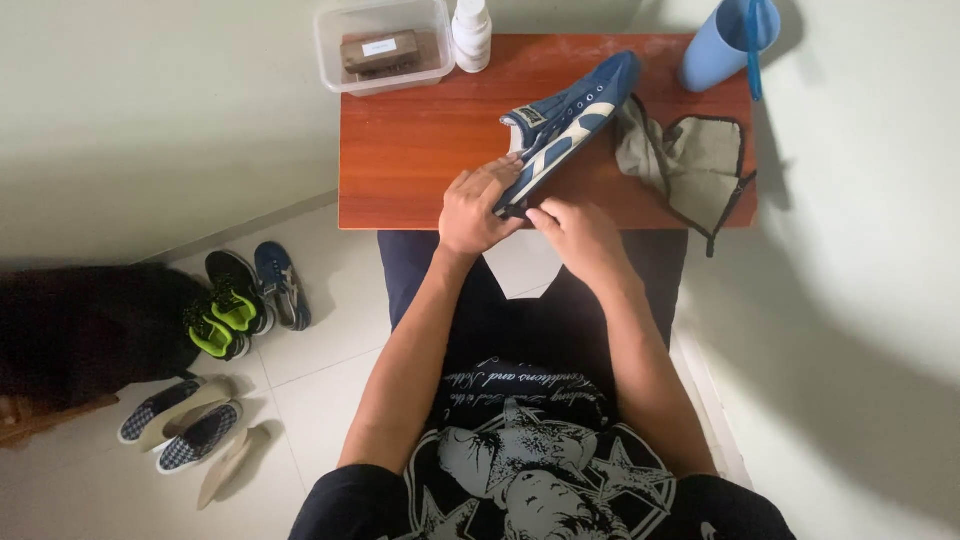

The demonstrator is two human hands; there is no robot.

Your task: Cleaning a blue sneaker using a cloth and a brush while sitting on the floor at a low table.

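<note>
The shoe (565,122) lies slantwise on the worktop (420,150), heel end toward the person and close to the near edge, toe pointing at the blue cup (715,50); both hands meet at the heel. The likeliest slip, as I judge it: a tug at the heel could drag the shoe off the near edge onto the lap, since little worktop lies behind it; a shove the other way could push the toe toward the cup or ruck the cloth (690,160) lying just beside it; the bottle (472,32) and the box (385,45) stand farther off and look safer. The left hand (475,208) lies over the heel's side, fingers curled and pressed on the upper, a loose grip rather than a clamp; the right hand (575,232) has its fingertips pressed together at the heel's end, seemingly pinching the rim, though what lies between them is hidden.
</note>
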